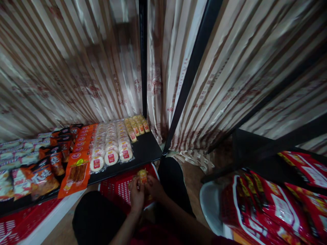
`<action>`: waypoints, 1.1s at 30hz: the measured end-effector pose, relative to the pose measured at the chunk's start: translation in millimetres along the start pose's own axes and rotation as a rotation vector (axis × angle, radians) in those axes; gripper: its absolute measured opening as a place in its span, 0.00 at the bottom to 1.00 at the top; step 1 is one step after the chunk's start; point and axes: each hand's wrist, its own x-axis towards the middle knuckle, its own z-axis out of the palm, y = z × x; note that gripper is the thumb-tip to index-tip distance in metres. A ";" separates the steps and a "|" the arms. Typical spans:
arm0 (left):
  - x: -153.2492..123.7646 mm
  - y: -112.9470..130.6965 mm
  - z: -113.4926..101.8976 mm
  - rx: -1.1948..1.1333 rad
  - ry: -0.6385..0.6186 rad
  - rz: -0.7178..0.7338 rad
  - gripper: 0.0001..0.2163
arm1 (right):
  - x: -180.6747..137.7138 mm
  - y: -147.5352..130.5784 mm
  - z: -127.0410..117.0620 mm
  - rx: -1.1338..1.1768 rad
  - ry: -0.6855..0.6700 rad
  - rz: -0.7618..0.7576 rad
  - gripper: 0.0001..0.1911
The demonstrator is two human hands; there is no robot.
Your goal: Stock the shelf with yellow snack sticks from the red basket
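Observation:
My left hand [137,196] and my right hand [153,189] are both closed on a small yellow snack packet [143,176]. They hold it over a red plastic basket [120,188] that rests between my knees. Just beyond the basket is a low black shelf [146,149]. A row of the same yellow packets [136,126] lies at its back right. Beside them are three rows of round white cakes in clear wrap [111,144].
Orange snack bags [79,160] and dark and white packs [38,163] fill the shelf's left part. Striped curtains [76,68] hang behind black shelf posts [189,75]. Red bags [268,207] pile up at the right beside a white stool [211,206]. Another red basket [17,224] sits lower left.

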 end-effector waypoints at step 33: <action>58.0 80.3 4.2 0.124 0.055 0.180 0.15 | 58.4 -59.8 -47.7 -0.065 0.153 -0.111 0.13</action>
